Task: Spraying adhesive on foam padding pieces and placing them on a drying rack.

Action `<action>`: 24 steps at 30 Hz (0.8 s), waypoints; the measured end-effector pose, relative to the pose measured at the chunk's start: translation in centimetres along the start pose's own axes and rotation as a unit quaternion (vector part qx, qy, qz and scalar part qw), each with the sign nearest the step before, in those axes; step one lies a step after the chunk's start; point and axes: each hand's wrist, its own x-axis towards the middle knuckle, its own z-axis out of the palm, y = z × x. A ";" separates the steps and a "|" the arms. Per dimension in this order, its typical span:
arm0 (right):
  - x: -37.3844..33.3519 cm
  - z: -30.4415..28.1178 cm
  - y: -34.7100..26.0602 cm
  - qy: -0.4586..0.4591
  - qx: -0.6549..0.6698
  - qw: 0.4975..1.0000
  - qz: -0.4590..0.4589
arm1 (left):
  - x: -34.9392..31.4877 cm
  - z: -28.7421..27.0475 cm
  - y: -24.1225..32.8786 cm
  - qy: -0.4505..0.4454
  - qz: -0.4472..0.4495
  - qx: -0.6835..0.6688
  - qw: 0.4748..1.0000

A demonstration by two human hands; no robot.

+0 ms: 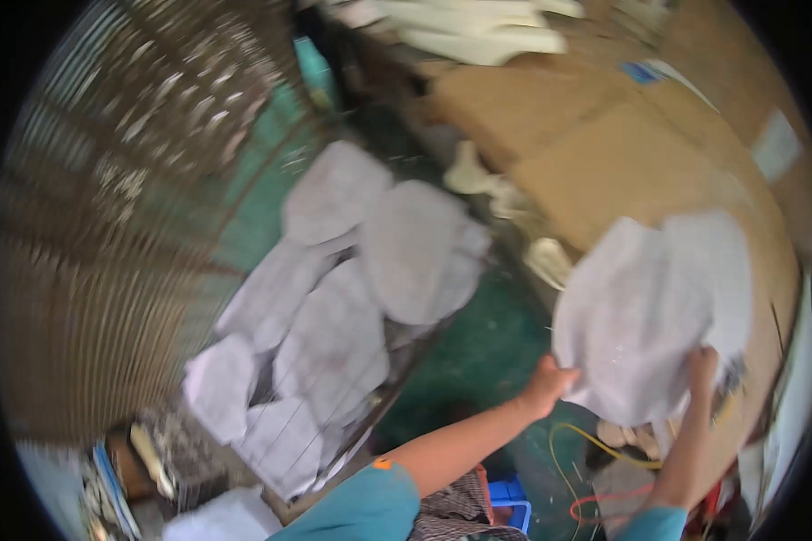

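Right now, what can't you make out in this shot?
Head view only:
- White sheets held by left hand and right hand: material lost to motion blur.
- Pale pieces on the wire rack: edges smeared.
- Left-side mesh: blurred, unidentifiable.
- Clutter at the bottom-left rim: cut off.

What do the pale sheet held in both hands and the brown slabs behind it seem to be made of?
The pale sheet, held by the left hand and right hand, looks like thin, matte, limp grey-white material, perhaps nonwoven fabric or paper: its edges are soft and curved. Motion blur leaves it open. The brown slabs look like cardboard: flat, tan, dull, straight-edged.
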 end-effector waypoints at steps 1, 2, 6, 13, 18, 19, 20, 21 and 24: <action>-1.1 0.4 -4.6 -0.029 0.111 0.993 0.026 | -1.1 -1.7 1.5 0.049 0.051 0.029 0.997; -1.8 -0.2 -5.8 -0.083 0.169 0.980 0.058 | -2.0 -3.3 2.4 0.049 0.030 0.003 0.998; -12.7 -1.8 -24.1 -0.244 0.512 0.810 0.146 | -8.5 -16.1 7.2 0.128 0.059 0.043 0.989; -26.5 5.9 -42.2 -0.419 0.596 0.675 0.119 | -24.8 -36.4 17.5 0.249 0.145 -0.043 0.957; -40.6 9.5 -51.2 -0.472 0.579 0.661 0.073 | -39.8 -47.0 20.5 0.331 0.197 -0.053 0.921; -44.0 10.1 -52.2 -0.493 0.562 0.660 0.079 | -43.3 -49.1 20.0 0.377 0.199 -0.042 0.904; -47.2 10.9 -52.3 -0.505 0.543 0.665 0.088 | -46.1 -50.8 19.5 0.396 0.195 -0.026 0.897; -50.6 11.8 -52.2 -0.530 0.533 0.654 0.084 | -48.8 -52.4 18.9 0.414 0.191 -0.009 0.890; -61.8 14.1 -51.8 -0.588 0.467 0.649 0.122 | -57.3 -57.1 16.0 0.518 0.136 0.023 0.844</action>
